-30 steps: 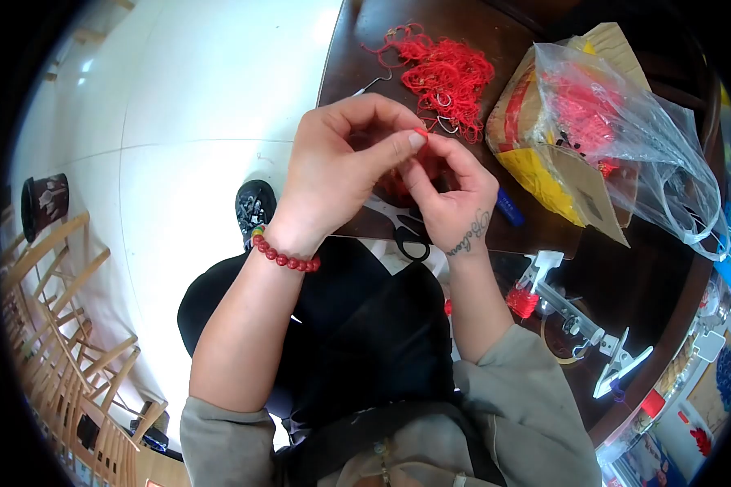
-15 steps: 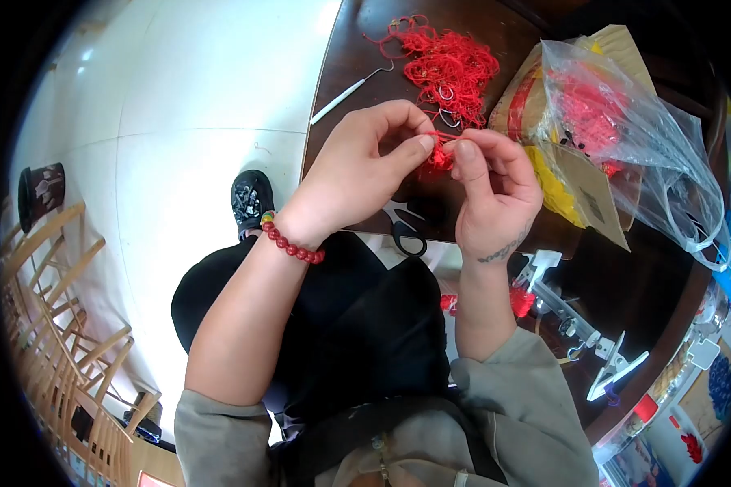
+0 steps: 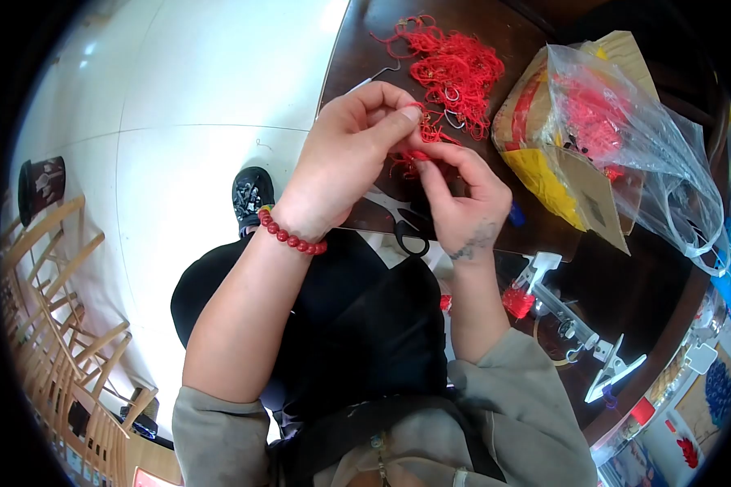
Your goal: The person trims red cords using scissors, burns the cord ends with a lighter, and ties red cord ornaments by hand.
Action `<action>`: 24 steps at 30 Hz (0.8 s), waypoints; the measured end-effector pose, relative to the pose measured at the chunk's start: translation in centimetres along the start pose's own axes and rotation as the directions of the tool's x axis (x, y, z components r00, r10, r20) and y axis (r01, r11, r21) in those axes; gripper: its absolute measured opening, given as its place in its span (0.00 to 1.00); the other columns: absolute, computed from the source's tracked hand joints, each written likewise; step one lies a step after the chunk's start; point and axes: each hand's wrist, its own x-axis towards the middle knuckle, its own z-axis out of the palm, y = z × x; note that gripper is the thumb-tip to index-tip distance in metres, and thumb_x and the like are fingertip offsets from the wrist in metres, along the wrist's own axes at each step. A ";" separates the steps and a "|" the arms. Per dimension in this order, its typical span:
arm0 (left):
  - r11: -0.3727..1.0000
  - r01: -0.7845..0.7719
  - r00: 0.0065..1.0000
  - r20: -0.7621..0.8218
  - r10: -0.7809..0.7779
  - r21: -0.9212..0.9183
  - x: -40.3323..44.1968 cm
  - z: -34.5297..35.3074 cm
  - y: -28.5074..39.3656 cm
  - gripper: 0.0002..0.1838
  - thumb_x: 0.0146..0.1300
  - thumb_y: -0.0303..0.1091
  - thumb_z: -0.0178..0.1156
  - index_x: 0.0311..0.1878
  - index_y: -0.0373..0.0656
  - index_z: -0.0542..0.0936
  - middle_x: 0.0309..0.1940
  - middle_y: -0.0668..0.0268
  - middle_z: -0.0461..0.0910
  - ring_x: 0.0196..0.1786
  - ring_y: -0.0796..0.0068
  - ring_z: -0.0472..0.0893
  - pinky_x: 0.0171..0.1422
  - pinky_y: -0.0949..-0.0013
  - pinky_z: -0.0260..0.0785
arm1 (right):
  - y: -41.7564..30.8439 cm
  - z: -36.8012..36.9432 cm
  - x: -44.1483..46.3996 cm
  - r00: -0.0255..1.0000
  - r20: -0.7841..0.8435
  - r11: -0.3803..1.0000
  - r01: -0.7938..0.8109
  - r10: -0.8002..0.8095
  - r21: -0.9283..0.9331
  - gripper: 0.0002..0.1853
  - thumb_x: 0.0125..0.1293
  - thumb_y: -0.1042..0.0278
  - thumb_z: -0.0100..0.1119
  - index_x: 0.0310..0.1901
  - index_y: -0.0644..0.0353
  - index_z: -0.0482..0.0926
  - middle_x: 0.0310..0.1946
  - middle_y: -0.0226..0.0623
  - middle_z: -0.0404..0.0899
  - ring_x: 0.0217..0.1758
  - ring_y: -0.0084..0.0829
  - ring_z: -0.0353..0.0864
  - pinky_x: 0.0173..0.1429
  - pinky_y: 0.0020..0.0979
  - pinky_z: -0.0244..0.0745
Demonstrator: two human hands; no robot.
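My left hand [image 3: 356,134] pinches red cord between thumb and index finger, above the dark table's edge. Close beside it, my right hand [image 3: 467,191] has its thumb and index finger closed on the same red cord [image 3: 414,154]. A few strands hang below the fingers; the fingers partly hide the cord. Just beyond both hands lies a tangled pile of red cords [image 3: 460,69] with small metal rings. Under my hands, scissors [image 3: 412,237] with black handles lie at the table edge. A hook tool with a white handle [image 3: 361,84] is mostly covered by my left hand.
A cardboard box [image 3: 536,114] with a clear plastic bag [image 3: 666,162] of red material stands at the right. A white clamp stand [image 3: 568,321] is beside my right forearm. Wooden chairs [image 3: 65,325] stand on the left of the pale floor [image 3: 195,73].
Both hands have shifted left, the right hand also lower, and its wrist has turned. My left hand now covers most of the hook tool's handle. A blue object shows beside my right hand.
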 end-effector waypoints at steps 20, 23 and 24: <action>0.981 -0.131 0.985 -0.090 0.145 0.145 0.5 0.1 -0.7 0.05 0.65 0.29 0.56 0.37 0.37 0.76 0.27 0.71 0.77 0.30 0.85 0.75 0.37 0.80 0.67 | -0.4 -2.0 0.9 0.989 -0.053 0.788 -0.076 0.137 0.611 0.08 0.64 0.82 0.52 0.44 0.64 0.71 0.38 0.34 0.75 0.42 0.21 0.73 0.50 0.21 0.67; 0.997 -0.062 0.996 -0.070 0.058 -0.045 0.4 0.5 -0.5 0.05 0.66 0.29 0.56 0.38 0.38 0.76 0.27 0.71 0.77 0.30 0.85 0.76 0.37 0.81 0.68 | 0.2 -1.4 0.9 0.970 0.010 0.830 -0.214 0.243 0.514 0.11 0.64 0.82 0.55 0.48 0.64 0.72 0.38 0.32 0.76 0.40 0.19 0.73 0.47 0.18 0.68; 0.995 -0.034 0.997 -0.070 0.027 -0.096 0.4 0.6 -0.5 0.04 0.67 0.29 0.55 0.38 0.38 0.75 0.27 0.71 0.77 0.30 0.85 0.77 0.37 0.81 0.69 | 0.4 -1.4 0.7 0.970 0.070 0.849 -0.239 0.234 0.471 0.16 0.61 0.80 0.59 0.51 0.64 0.73 0.39 0.30 0.76 0.41 0.18 0.72 0.47 0.19 0.68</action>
